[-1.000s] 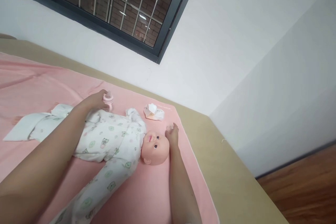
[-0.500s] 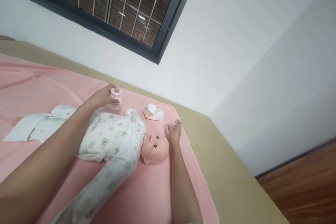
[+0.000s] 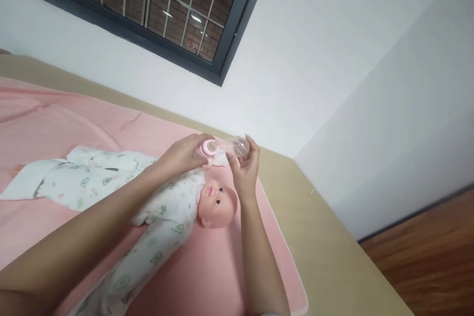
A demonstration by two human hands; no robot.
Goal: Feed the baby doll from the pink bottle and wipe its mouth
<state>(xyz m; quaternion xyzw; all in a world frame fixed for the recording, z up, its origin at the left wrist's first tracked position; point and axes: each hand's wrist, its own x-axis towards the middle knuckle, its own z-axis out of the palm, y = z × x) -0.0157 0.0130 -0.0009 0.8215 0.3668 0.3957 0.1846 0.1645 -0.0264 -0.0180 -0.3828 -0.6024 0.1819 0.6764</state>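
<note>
My left hand (image 3: 185,155) is wrapped round a small baby bottle (image 3: 209,148) with a pink collar, tilted so its teat end points to the right. In my right hand (image 3: 247,173) a clear bottle cap (image 3: 237,146) is held between thumb and fingers, close beside the teat. Whether cap and bottle touch, I cannot tell. Both hands are above a baby doll (image 3: 217,205), which lies on its back in a white printed suit. My left forearm hides part of its body.
The doll lies on a pink mat (image 3: 207,266) over a wooden tabletop (image 3: 307,217). A white crumpled item (image 3: 221,159) lies behind the hands, mostly hidden. Beyond the table's back edge rises a white wall (image 3: 281,84) with a barred window (image 3: 177,5).
My left hand has carried the bottle to the right and tilted it. My right hand has lifted the clear cap up towards the bottle, so the two are now close together.
</note>
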